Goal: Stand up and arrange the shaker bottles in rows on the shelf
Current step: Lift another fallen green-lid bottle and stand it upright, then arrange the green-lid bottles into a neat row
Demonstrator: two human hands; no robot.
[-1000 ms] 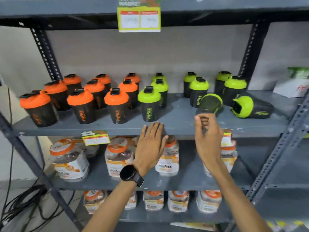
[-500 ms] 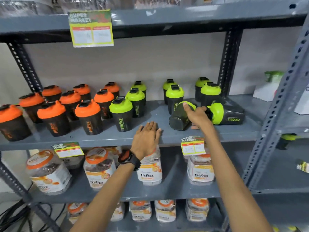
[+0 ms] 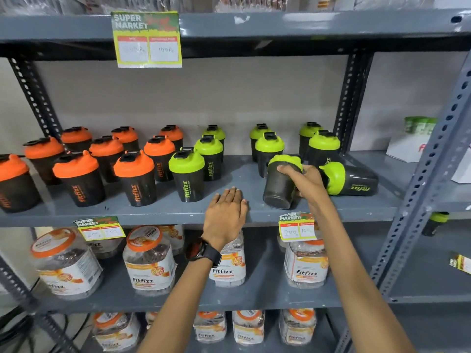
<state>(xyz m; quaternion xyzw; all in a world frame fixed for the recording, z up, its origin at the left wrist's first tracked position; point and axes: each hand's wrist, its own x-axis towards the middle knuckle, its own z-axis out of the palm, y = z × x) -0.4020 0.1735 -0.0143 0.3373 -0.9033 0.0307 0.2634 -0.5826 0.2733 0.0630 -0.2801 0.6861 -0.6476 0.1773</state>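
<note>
Right hand (image 3: 307,183) clamps a tipped green-lidded shaker bottle (image 3: 280,183) mid-shelf, fingers hiding part of its lid; base faces camera. Left hand (image 3: 225,216) lies flat, fingers together, holding nothing, on the grey metal shelf (image 3: 153,212) edge. Another fallen bottle (image 3: 350,178) lies just behind, label sideways.

A shop: grey slotted-steel shelving (image 3: 280,212) carries "Super Market" price tags (image 3: 147,39) with handwritten prices at 11 o'clock, rows of identical shaker bottles (image 3: 187,174) at 9 o'clock, and branded "fitfizz" jars (image 3: 150,266) at 7 o'clock
</note>
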